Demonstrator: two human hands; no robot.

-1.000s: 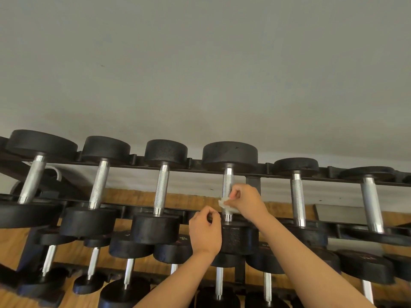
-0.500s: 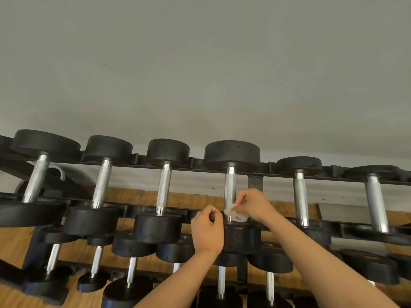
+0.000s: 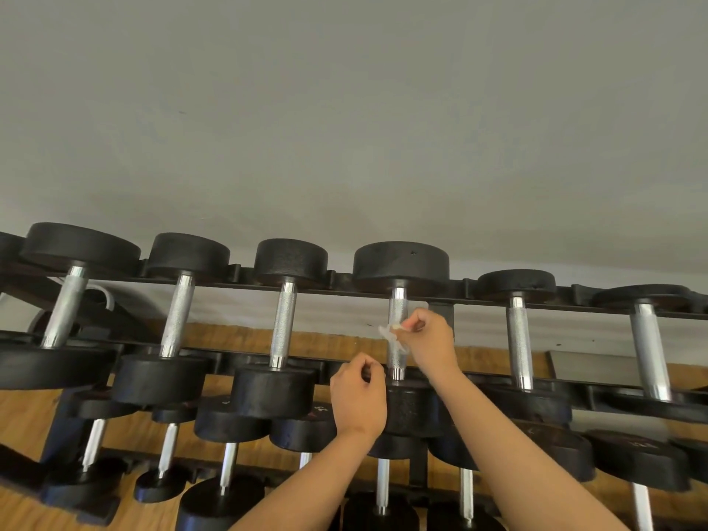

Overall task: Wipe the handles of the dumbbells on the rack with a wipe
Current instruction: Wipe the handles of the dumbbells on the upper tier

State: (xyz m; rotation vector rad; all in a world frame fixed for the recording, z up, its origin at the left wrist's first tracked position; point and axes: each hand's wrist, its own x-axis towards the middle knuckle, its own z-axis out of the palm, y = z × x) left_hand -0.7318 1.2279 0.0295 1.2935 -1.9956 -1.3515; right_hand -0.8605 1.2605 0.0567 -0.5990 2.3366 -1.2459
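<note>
We begin at the fingers (image 3: 412, 324) of the right hand (image 3: 427, 341). They and the thumb are drawn together in a pinch on a small, crumpled white wipe (image 3: 387, 333), pressing it against the left side of a knurled chrome handle (image 3: 397, 310), roughly midway along the bar. The wipe bunches out to the left of the metal, and a strip of it trails down across the bar. This handle belongs to a dumbbell (image 3: 397, 362) near the middle of the top tier of the black rack (image 3: 344, 282). Its rear head (image 3: 400, 262) sits on the back rail and its front head (image 3: 413, 410) on the front rail. The left hand (image 3: 358, 400) is lower, just beside the left edge of that front head. Its curled fingertips (image 3: 371, 371) are tucked in toward the thumb, but the back of the hand hides them, so we cannot tell whether they grip the head, the rail or nothing. Both bare forearms rise from the bottom edge of the view. On either side we see neighbouring dumbbells (image 3: 285, 323) lined up on the same tier, their chrome bars uncovered. Smaller dumbbells (image 3: 226, 465) rest on a lower tier. Through the rack we see a wood-coloured surface (image 3: 237, 337), and above it a plain grey wall (image 3: 344, 109).
</note>
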